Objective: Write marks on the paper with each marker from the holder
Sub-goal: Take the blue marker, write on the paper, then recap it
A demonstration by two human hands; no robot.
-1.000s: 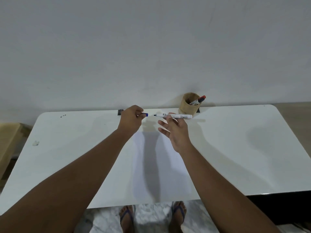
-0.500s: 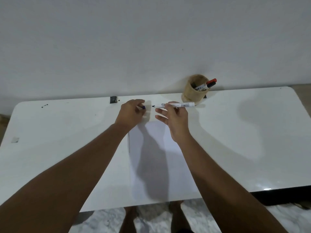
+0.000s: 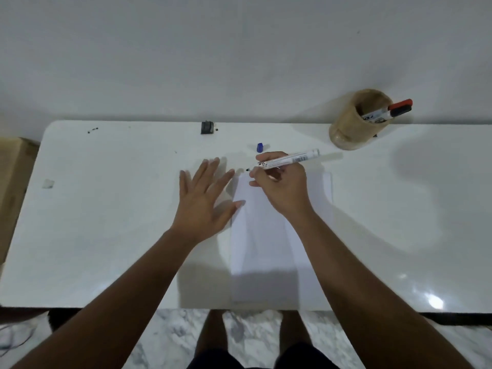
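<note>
Right hand (image 3: 282,186) pinches one uncapped marker (image 3: 288,159) in a writing grip, tip pointing left and hovering at the top left corner of the paper (image 3: 269,251); can't tell if the tip touches the sheet yet. Left hand (image 3: 203,198) is empty, fingers spread wide, flat on or just over the table (image 3: 111,209) at the sheet's left edge, thumb at the paper's side. Blue cap (image 3: 260,147) sits loose on the table just beyond the right hand. Holder (image 3: 355,119) stands at the back right, well apart from the paper. Risks, my read: tip is so near the corner it could mark the table instead of the sheet; paper isn't clearly pinned, so a stroke could drag it; loose cap could roll off. Count: one paper, one holder, one marker in hand, two markers visible in the holder (red cap (image 3: 400,103), dark cap (image 3: 400,111)), one cap on the table, one small black object (image 3: 207,127) at the back edge.
</note>
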